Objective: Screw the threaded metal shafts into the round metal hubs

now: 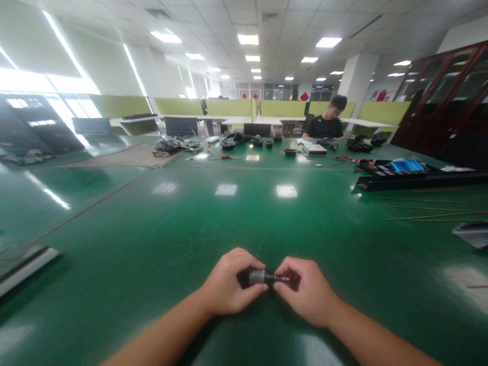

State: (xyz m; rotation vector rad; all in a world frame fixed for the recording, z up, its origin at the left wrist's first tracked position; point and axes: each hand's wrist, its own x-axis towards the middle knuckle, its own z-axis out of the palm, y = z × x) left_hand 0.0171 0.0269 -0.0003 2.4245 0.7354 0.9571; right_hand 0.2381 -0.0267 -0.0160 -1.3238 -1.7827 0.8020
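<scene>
Fingers, head view: left hand [233,284] pinching grey barrel of cylinder [256,276] between thumb and forefinger; right hand [309,292] curled about its slim dark end, cannot tell whether gripping. Cylinder held sideways between both hands, over green tabletop [190,218], low in view, near middle. Off to right, several thin rods [427,208] lying flat; just beyond, black tray [381,183] with blue item [407,165]. At left edge, pale-sided strip [32,269]. Farther back, red-handled screwdriver [227,157]; person [324,126] in black top beyond.

Left hand [230,282] and right hand [310,291] curl toward each other.
</scene>
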